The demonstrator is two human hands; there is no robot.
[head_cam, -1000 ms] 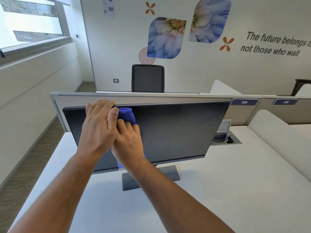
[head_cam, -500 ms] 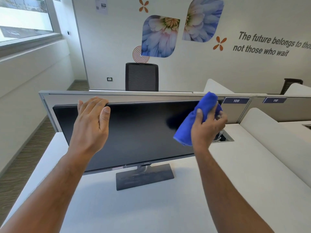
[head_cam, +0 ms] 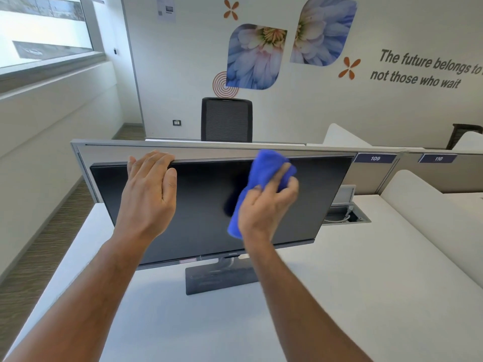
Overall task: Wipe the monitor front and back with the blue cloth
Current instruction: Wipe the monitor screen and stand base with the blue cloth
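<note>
- Spanning the white desk [head_cam: 366, 296] from nine o'clock to three, the monitor [head_cam: 203, 218] stands on its flat base [head_cam: 219, 280] at frame centre, its dark screen tilted back toward a grey partition [head_cam: 209, 150]. The panel is likely stiff but fragile, and probably top-heavy on its narrow neck; the top edge looks the safest place to steady it, not the glass.
- Backing the scene at twelve o'clock, a black office chair [head_cam: 226, 120] sits beyond the partition beneath flower decals on the wall.
- Bracing the screen at about ten o'clock of the panel, the left hand [head_cam: 149, 192] lies nearly flat, its fingers straight and hooked lightly over the top edge, the thumb resting on the screen face. It grips nothing.
- Working at about one o'clock of the panel, the right hand [head_cam: 266, 205] curls round the blue cloth [head_cam: 264, 168], fingers closed on the bunched fabric and pressing it to the glass just below the top edge.
- Trailing from twelve to six o'clock of that hand, the cloth is soft, light and easily bunched; a loose tail hangs below the wrist. The front is judged in progress, the back not yet wiped.
</note>
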